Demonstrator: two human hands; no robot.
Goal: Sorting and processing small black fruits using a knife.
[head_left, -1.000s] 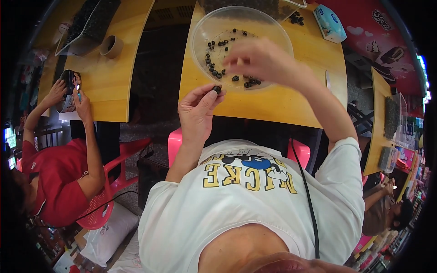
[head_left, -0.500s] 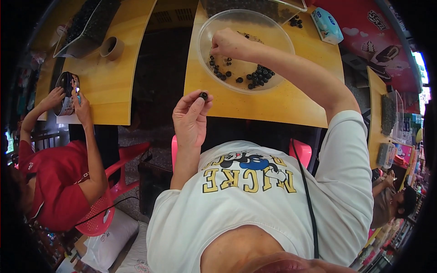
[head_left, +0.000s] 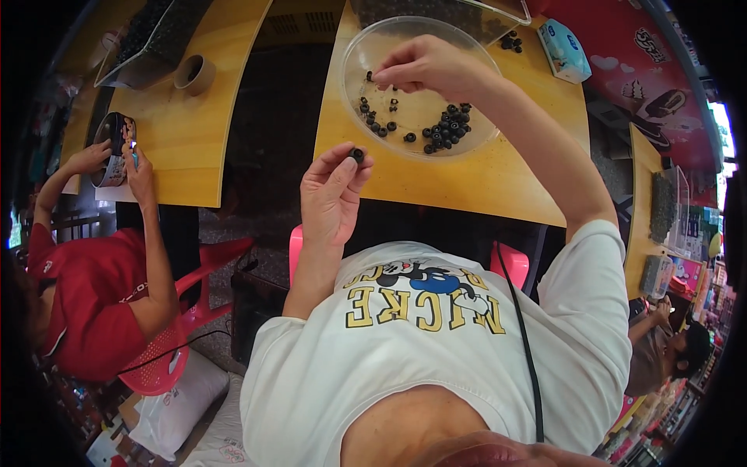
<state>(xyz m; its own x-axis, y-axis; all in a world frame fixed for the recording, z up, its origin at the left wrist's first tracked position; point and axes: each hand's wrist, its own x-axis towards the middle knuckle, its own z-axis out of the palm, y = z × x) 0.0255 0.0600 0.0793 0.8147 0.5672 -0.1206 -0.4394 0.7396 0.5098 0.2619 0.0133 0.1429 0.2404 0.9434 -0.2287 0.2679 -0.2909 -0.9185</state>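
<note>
My left hand (head_left: 334, 194) is raised just in front of the table's near edge. Between its thumb and fingers is a small round black piece (head_left: 356, 154) with a ring-like top. Over the left half of a wide clear plastic bowl (head_left: 344, 86) hangs my right hand (head_left: 424, 66), palm down, its fingers loosely stretched and no held thing showing. Right by its fingertips is a little dark piece (head_left: 369, 76); whether it touches them is unclear. Similar black pieces (head_left: 445, 131) cluster at the bowl's near right, with several more scattered along its near left side.
The bowl stands on a yellow wooden table (head_left: 467, 183). Behind it is a clear bin (head_left: 436, 15) of dark pieces; a blue tissue pack (head_left: 564, 50) lies at right. At left, a person in red (head_left: 101, 303) handles a round tin (head_left: 117, 152) near a brown cup (head_left: 194, 75).
My right hand has shifted right and loosened from a closed shape, uncovering a dark piece by its fingertips. My left hand, still gripping its black piece, has moved slightly right and up.
</note>
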